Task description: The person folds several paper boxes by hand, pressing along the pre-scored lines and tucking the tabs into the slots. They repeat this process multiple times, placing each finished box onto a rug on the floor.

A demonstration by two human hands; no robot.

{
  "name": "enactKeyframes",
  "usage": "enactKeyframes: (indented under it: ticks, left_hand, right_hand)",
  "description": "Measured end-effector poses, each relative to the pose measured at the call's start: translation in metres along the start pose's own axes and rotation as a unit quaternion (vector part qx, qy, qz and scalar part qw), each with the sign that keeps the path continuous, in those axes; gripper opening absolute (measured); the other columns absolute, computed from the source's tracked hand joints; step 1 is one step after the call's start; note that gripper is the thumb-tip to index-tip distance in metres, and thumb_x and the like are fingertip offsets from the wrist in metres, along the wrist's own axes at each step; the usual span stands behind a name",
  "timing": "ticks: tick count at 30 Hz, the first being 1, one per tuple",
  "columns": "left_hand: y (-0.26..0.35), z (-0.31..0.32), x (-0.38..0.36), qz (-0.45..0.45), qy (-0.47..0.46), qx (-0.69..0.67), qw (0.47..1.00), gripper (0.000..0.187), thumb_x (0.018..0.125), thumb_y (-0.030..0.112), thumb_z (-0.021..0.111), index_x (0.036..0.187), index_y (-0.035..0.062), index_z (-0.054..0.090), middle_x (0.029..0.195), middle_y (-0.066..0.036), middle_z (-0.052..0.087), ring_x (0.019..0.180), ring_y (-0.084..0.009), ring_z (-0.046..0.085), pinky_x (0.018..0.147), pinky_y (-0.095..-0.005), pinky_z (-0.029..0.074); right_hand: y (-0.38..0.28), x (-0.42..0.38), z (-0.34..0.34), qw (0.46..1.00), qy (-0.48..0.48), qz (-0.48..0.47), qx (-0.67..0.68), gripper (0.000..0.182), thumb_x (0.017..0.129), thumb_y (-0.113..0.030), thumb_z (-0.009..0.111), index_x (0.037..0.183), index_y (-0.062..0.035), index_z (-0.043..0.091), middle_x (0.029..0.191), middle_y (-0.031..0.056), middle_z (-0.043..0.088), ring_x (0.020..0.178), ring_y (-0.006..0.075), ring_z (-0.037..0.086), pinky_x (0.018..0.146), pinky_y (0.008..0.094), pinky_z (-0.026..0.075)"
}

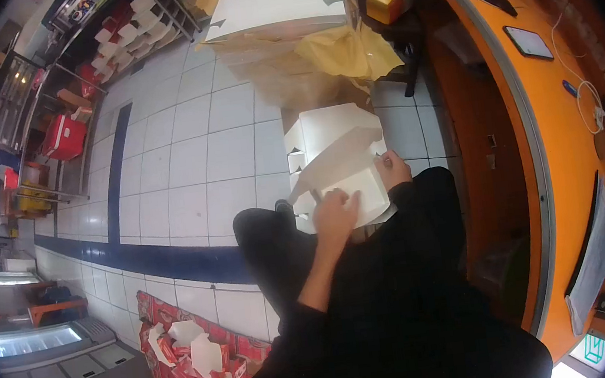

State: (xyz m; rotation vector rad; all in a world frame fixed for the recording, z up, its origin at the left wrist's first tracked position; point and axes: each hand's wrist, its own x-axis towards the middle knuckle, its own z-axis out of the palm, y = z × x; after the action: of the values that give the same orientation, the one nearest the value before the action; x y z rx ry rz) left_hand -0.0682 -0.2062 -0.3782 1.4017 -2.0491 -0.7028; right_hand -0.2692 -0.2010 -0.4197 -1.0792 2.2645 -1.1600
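A partly folded white cardboard box (333, 133) stands in front of me between my knees, its inside facing up and its lid panel tilted back. My left hand (337, 213) reaches into the box, fingers bent against its floor near the left side. At the right edge, my right hand (393, 170) is closed on the box's side flap. Small slots and tabs show along the left side. Beyond the box lies a stack of flat white cardboard sheets (274, 2) with dark notches, on brown wrapping paper (347, 53).
To my right runs an orange counter (508, 128) holding a phone (528, 42) and cables. A red patterned carton (182, 374) with folded boxes stands at lower left. Metal shelves (47, 106), a red cooler (64, 136) and stacked white boxes (133, 40) are at upper left.
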Motion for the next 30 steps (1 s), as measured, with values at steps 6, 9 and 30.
enactKeyframes:
  ticks: [6,9,30]
  left_hand:
    - [0.042,0.028,0.022,-0.047,-0.09,-0.021,0.995,0.049,0.089,0.05,0.067,0.097,0.0014,0.07,0.088,-0.019,0.073,0.084,-0.0368,0.071,0.079,-0.0449,0.055]
    - [0.044,0.036,0.033,-0.094,-0.153,-0.067,0.982,0.045,0.089,0.044,0.067,0.102,0.0009,0.071,0.089,-0.02,0.074,0.085,-0.037,0.072,0.08,-0.0432,0.055]
    - [0.011,0.048,0.024,-0.21,-0.148,-0.267,0.929,0.029,0.09,0.024,0.062,0.089,-0.0025,0.073,0.076,-0.018,0.072,0.072,-0.0265,0.074,0.068,-0.038,0.056]
  right_hand:
    - [-0.008,0.008,-0.005,0.999,-0.013,0.037,0.006,0.027,0.091,-0.035,0.065,0.089,-0.008,0.067,0.08,0.0153,0.071,0.08,0.0365,0.069,0.075,0.0447,0.053]
    - [-0.006,0.017,-0.009,0.999,-0.032,0.034,-0.023,0.028,0.089,-0.035,0.065,0.094,-0.0079,0.069,0.082,0.0185,0.071,0.084,0.037,0.07,0.076,0.043,0.054]
    - [-0.033,-0.051,-0.011,0.964,-0.14,-0.036,-0.222,0.019,0.088,-0.025,0.06,0.09,-0.0063,0.063,0.085,0.0211,0.069,0.088,0.044,0.066,0.077,0.053,0.052]
